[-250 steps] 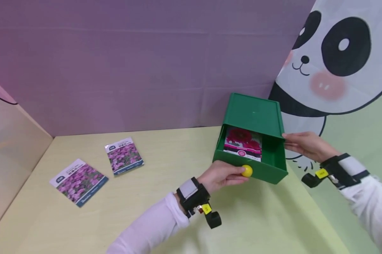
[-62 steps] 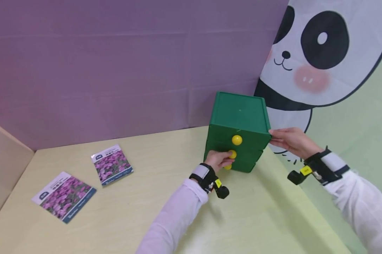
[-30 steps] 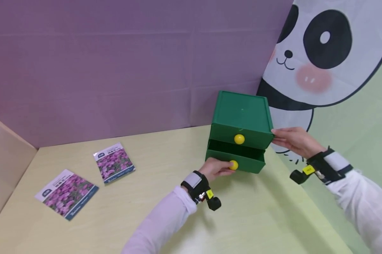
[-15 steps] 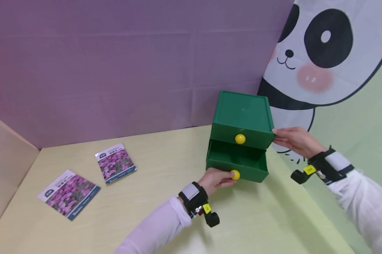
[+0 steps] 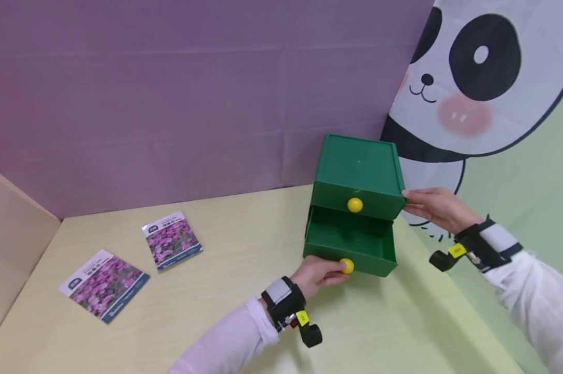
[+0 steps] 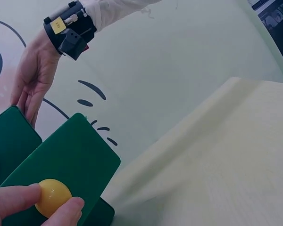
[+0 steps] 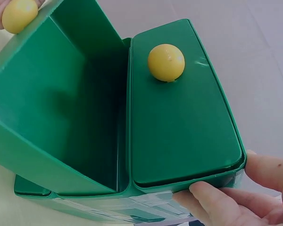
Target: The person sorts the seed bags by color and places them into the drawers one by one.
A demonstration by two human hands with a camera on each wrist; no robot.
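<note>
Pinching the yellow knob [image 5: 347, 266] of the lower drawer [image 5: 351, 244] between thumb and fingertips, the left hand [image 5: 320, 272] has that drawer drawn well out of the green drawer box [image 5: 358, 166], which stands at the far right of the worktop [image 5: 225, 311] against the panda backdrop [image 5: 473, 78]. The right hand [image 5: 434, 206] lies with nearly straight fingers against the box's right side, bracing it. The drawer looks empty and close to the end of its travel — a further pull could bring it right out of the box, or tip the light box forward if the right hand's hold slackens. The small round knob could also slip from so slight a pinch. The upper drawer [image 5: 356, 200] is closed. Two seed packets [image 5: 171, 240] [image 5: 105, 283] lie flat well to the left — nothing stands between them and the drawer.
</note>
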